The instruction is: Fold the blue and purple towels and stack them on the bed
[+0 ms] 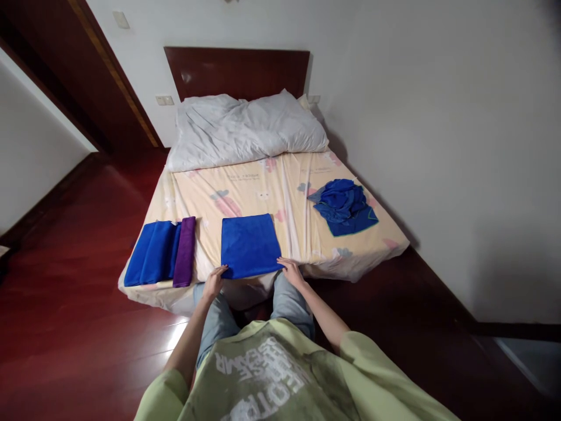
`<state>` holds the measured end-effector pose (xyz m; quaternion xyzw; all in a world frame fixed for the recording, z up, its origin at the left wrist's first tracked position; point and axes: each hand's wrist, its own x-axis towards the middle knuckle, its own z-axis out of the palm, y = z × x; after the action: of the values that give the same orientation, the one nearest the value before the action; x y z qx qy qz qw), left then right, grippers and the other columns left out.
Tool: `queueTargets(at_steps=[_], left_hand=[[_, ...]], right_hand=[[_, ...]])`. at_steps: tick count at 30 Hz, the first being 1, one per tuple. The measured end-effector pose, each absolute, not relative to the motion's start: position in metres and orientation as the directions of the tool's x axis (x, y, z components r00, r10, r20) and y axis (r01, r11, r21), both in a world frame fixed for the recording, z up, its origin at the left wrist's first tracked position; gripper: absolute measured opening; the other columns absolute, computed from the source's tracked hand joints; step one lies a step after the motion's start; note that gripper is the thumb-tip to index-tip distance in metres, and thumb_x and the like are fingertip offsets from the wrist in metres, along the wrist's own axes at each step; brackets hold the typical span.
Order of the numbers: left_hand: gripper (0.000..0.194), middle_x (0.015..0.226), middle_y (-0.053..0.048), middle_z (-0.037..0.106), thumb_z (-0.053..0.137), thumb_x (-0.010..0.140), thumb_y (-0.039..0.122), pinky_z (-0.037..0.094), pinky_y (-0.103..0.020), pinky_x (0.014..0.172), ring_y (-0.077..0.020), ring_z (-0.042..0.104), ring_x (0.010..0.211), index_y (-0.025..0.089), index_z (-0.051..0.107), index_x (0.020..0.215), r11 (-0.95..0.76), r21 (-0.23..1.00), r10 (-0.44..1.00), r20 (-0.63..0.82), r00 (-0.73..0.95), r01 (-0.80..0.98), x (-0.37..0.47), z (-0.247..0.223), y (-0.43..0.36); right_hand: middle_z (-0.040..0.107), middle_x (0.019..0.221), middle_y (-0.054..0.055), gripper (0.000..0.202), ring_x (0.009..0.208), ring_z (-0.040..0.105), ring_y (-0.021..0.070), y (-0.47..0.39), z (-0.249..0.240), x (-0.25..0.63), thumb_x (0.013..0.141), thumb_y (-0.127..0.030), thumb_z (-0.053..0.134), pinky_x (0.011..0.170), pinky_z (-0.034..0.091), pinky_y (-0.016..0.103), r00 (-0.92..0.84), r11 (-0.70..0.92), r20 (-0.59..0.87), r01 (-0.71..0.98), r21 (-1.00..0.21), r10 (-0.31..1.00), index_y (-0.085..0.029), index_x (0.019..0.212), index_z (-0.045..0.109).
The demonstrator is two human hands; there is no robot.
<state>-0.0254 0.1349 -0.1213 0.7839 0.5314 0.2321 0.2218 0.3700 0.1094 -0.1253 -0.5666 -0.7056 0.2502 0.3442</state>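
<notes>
A blue towel [250, 244] lies flat and nearly square on the bed, close to its front edge. My left hand [214, 282] pinches its near left corner. At the near right corner my right hand [290, 271] has its fingers closed on the cloth. To the left lie several folded blue towels [153, 251] side by side, with a folded purple towel [184, 251] at their right end. A crumpled heap of blue towels [344, 202] sits on the right part of the bed, one with a thin green edge.
The bed [302, 234] has a pale sheet printed with carrots and rabbits. A white quilt [245, 131] is bunched against the dark wooden headboard [241, 71]. Reddish wood floor [79, 292] surrounds the bed, with a white wall [438, 146] on the right.
</notes>
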Motion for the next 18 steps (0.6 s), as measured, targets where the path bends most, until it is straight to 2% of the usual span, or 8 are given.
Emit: queueTargets(at_steps=[5,9,13,18], left_hand=[[0.042,0.12,-0.007,0.073,0.043,0.072,0.011,0.049,-0.046,0.111,-0.0228,0.066,0.118,0.019,0.075,0.099,-0.241,0.666,0.968,0.113,0.225,0.706,-0.021,-0.111,0.144],[0.039,0.112,-0.007,0.076,0.045,0.077,0.022,0.054,-0.043,0.102,-0.0238,0.069,0.108,0.02,0.074,0.103,-0.117,0.73,0.992,0.056,0.111,0.673,-0.016,-0.103,0.147],[0.039,0.095,-0.008,0.078,0.05,0.083,0.042,0.059,-0.036,0.084,-0.0251,0.073,0.09,0.018,0.073,0.103,0.053,0.787,0.998,-0.061,-0.009,0.615,-0.015,-0.099,0.152],[0.041,0.093,-0.01,0.077,0.05,0.083,0.05,0.057,-0.035,0.083,-0.0277,0.072,0.093,0.016,0.071,0.094,0.115,0.776,0.993,-0.067,-0.101,0.62,-0.014,-0.099,0.164]], right_hand=[[0.078,0.111,0.008,0.043,0.107,0.073,0.0213,0.123,-0.122,0.372,0.077,-0.007,0.05,0.104,0.055,0.042,0.039,0.095,0.134,0.512,-0.854,0.99,-0.02,0.107,0.078],[0.079,0.097,0.009,0.032,0.088,0.075,0.0223,0.134,-0.122,0.369,0.08,-0.022,0.054,0.088,0.061,0.038,0.1,0.056,0.1,0.376,-0.925,0.99,-0.016,0.101,0.077],[0.078,0.093,0.013,0.03,0.086,0.075,0.0257,0.141,-0.127,0.367,0.081,-0.035,0.059,0.083,0.061,0.039,0.199,0.021,0.092,0.334,-0.942,0.976,-0.013,0.096,0.074],[0.078,0.09,0.014,0.033,0.085,0.075,0.0268,0.15,-0.132,0.367,0.083,-0.044,0.057,0.082,0.061,0.04,0.238,-0.001,0.085,0.34,-0.941,0.968,-0.015,0.092,0.071]])
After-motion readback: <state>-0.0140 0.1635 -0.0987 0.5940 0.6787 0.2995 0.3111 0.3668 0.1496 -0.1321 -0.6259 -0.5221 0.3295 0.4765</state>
